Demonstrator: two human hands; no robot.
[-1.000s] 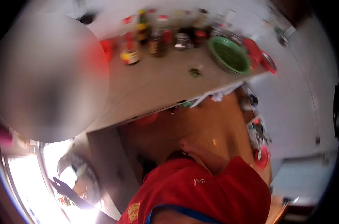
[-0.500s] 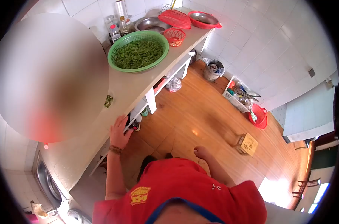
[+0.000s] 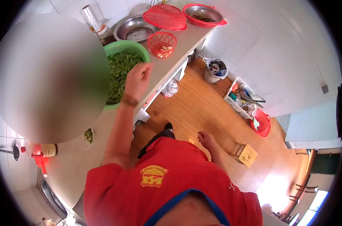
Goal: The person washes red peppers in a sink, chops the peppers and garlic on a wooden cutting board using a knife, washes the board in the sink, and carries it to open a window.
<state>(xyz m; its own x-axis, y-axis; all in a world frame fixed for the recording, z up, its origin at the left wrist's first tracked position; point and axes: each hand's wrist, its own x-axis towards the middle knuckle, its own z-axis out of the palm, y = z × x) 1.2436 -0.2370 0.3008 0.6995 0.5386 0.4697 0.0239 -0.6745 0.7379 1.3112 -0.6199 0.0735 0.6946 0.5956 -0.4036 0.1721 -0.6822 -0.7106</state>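
Nearest, the person's red shirt [image 3: 178, 180] fills the bottom of the view. Beyond it, the right hand [image 3: 206, 138] hangs over the floor [image 3: 193, 105], its fingers loosely bent; whether they press together cannot be told. The left hand [image 3: 138, 80] is at the right side of a green basket [image 3: 131, 45] of leafy greens [image 3: 119, 77], fingers curled toward the palm; whether they pinch anything or touch the rim cannot be told. The basket stands on the counter [image 3: 71, 165], partly masked by blur on its left. Just past it are an openwork red basket [image 3: 162, 56] holding pale pieces and a wide metal basin [image 3: 137, 34]; farther on lies a red mesh basket [image 3: 165, 17].
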